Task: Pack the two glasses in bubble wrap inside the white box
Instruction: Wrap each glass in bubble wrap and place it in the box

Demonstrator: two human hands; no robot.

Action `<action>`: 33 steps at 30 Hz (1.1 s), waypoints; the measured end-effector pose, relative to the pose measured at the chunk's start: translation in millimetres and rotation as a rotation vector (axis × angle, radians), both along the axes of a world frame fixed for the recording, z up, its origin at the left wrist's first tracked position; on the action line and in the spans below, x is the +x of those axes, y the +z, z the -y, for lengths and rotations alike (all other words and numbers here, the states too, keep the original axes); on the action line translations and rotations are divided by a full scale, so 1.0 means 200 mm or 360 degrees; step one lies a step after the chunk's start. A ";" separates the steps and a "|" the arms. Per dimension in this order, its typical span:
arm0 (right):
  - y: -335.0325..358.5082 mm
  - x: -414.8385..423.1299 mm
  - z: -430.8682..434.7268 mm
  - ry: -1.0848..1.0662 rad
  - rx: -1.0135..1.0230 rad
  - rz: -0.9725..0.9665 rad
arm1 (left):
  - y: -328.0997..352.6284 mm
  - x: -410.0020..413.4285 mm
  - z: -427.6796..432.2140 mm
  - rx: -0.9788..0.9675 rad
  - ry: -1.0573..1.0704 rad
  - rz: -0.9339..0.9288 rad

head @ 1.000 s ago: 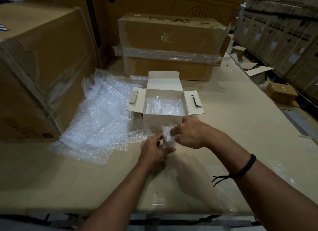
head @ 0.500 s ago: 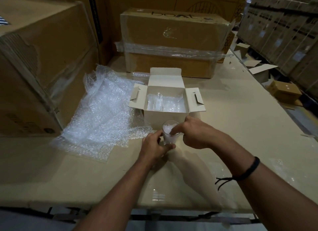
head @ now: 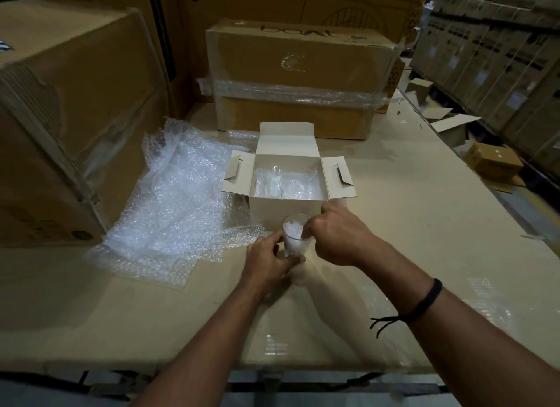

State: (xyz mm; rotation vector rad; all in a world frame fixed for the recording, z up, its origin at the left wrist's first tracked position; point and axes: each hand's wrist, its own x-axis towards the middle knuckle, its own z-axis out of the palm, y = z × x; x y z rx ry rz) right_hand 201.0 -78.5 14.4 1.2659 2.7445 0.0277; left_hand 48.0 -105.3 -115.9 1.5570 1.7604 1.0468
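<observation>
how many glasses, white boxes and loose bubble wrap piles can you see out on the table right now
glass: 1, upright, gripped by the left hand
white box: 1, flaps open
loose bubble wrap pile: 1, left of the box
total: 3
The wrap inside the box may hide a second glass; I cannot tell, so it is not counted.

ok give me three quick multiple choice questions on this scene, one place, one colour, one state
1. Where does the loose bubble wrap sheet lie from the white box? A) left B) right C) on top
2. What colour is the wristband? A) red B) black C) white
3. The glass is: A) empty B) stuffed with wrap C) tipped over

Answers: 1 A, the sheet spreads out left of the box; 2 B, the band on the right wrist is black; 3 B, white wrap fills the upright glass.
</observation>
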 end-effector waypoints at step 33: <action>0.08 0.04 -0.04 -0.0717 -0.0202 -0.1338 | 0.07 -0.17 0.03 0.0278 0.0204 0.0264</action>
